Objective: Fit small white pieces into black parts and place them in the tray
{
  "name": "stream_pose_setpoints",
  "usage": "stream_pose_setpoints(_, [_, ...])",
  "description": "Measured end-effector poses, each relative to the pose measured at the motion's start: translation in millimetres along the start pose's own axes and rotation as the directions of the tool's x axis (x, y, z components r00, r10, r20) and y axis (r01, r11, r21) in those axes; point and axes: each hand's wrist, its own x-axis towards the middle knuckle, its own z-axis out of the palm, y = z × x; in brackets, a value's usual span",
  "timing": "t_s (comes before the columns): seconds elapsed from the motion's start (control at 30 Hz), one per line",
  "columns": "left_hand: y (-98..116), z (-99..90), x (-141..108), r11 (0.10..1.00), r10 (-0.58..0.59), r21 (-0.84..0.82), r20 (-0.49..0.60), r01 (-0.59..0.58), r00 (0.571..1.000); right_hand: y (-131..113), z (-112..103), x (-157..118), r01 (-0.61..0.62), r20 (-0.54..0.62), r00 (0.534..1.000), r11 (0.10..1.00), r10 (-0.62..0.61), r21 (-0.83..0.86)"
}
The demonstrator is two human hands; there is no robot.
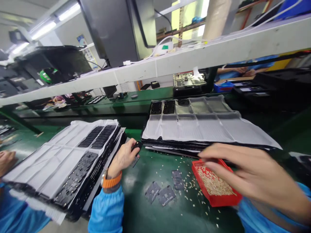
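Note:
My left hand (125, 156) is closed on a small black flat plate (137, 145), held by its edge between thumb and fingers. Another dark piece (135, 160) shows just under those fingers. My right hand (245, 178) is smeared by motion above a red tray (213, 202) of tiny pale pieces (213, 183). Its thumb and forefinger tips lie close to each other; whether they pinch anything cannot be made out. On the green bench between my hands lie three thin dark plates, one plate (166, 195) nearest me, with tiny pale pieces scattered around them.
To the left, a stack of white-lined compartment trays (48, 158) holds rows of black plates. A similar stack (194, 127) stands behind the red tray, with a few black parts in its back row. A shelf (155, 69) crosses above. Another person's hand (6, 161) is at far left.

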Motion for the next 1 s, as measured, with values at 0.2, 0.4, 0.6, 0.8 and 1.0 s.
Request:
stream_pose_setpoints(0.2, [82,-10.1,-28,0.769,0.405,-0.513,-0.072,-0.382,0.911,-5,53,21,0.124,0.021,0.992,0.991,-0.125,0.051])
stream_pose_setpoints(0.4, [99,-1.5,-21,0.689,0.386,-0.621,-0.124,-0.375,0.914,1,68,20,0.187,-0.089,0.978,0.982,-0.188,-0.028])
stream_pose_setpoints(0.6, [89,-1.9,-21,0.693,0.370,-0.629,-0.109,-0.353,0.922,3,81,23,0.221,-0.079,0.972,0.975,-0.221,-0.016])
stream_pose_setpoints(0.8, [90,-0.9,-20,0.696,0.379,-0.609,-0.137,-0.380,0.915,4,82,21,0.225,-0.082,0.970,0.974,-0.228,-0.039])
stream_pose_setpoints(1.0, [92,0.9,-20,0.732,0.433,-0.514,-0.156,-0.448,0.888,5,74,22,0.233,0.032,0.972,0.972,-0.232,-0.035])
